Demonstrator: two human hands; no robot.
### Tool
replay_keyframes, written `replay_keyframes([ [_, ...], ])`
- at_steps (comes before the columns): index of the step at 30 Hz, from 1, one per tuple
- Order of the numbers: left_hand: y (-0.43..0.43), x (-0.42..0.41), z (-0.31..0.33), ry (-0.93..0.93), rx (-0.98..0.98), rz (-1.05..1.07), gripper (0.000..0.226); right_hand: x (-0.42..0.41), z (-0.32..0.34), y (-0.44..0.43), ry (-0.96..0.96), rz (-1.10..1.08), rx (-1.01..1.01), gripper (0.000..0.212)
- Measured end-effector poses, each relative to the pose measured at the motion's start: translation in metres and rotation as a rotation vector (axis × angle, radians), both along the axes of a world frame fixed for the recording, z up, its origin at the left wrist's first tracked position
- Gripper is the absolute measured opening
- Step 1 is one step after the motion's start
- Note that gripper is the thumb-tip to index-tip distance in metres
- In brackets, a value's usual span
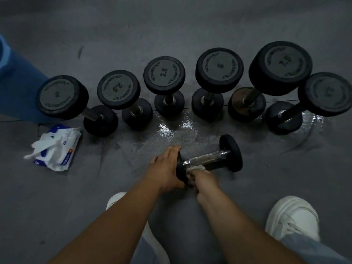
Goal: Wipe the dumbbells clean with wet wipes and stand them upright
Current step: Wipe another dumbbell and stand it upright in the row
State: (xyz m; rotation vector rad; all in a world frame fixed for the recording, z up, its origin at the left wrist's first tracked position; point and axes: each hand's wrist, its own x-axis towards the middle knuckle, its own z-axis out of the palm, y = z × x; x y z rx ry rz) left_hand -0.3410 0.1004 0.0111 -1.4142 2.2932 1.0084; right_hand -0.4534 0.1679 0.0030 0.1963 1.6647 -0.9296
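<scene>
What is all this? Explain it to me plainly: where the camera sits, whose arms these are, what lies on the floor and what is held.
No machine here: one camera on a person's head looks down at their bare arms. The left hand grips one end of a dumbbell lying on the floor; the right hand holds a wipe to its bar. Behind, six dumbbells stand on end in a row. A pack of wipes lies at left.

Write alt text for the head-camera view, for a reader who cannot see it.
A person's left hand steadies a dumbbell lying on the grey floor while the right hand presses a wet wipe to its handle. Behind it six more dumbbells stand upright in a row, with a wipes pack at left.
</scene>
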Motion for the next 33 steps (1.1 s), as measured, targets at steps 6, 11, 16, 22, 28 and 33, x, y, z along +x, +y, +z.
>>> replay_keyframes([
  [6, -0.001, -0.002, 0.004, 0.007, 0.005, 0.003, 0.119, 0.018, 0.004, 0.004, -0.310, -0.186, -0.007, 0.023],
  [11, 0.002, -0.002, 0.002, 0.021, -0.013, 0.009, 0.121, 0.007, 0.013, -0.006, -0.381, -0.129, -0.025, 0.042],
  [16, 0.001, -0.002, 0.001, 0.015, -0.012, 0.014, 0.123, 0.020, -0.001, 0.011, -0.337, -0.010, -0.030, 0.038],
  [22, 0.003, -0.001, -0.001, 0.021, -0.023, 0.020, 0.122, 0.017, 0.000, 0.007, -0.476, -0.180, -0.038, 0.030],
  [28, 0.004, -0.001, -0.003, 0.038, -0.036, 0.022, 0.121, 0.013, 0.005, 0.001, -0.513, -0.228, -0.055, 0.035],
  [33, 0.004, 0.001, -0.006, 0.028, -0.030, 0.004, 0.122, 0.009, 0.006, 0.028, 0.003, 0.048, -0.268, 0.020],
])
